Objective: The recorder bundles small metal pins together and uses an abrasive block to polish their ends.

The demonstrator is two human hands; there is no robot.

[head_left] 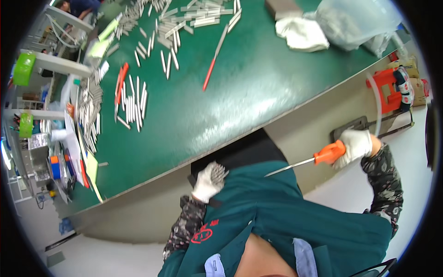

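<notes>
In my white-gloved right hand (354, 148), out to the right, is a slim tapered file (295, 165) with an orange handle; its tip points left, over my lap. My left hand (208, 182), also gloved in white, is closed around a bundle of thin metal strips (218, 174), whose ends face up and to the right. The file tip and the bundle are apart. Both hands are off the table, between its front edge and my body. Similar loose metal strips (134, 106) lie on the green table at the left.
The green table (184, 120) slants across the view. On it are a red-handled file (215, 60), orange-handled pliers (121, 87), a pile of strips (198, 16), a white cloth (302, 34) and a plastic bag (355, 21). An orange stool (386, 90) stands at right. Another person (80, 8) is at far left.
</notes>
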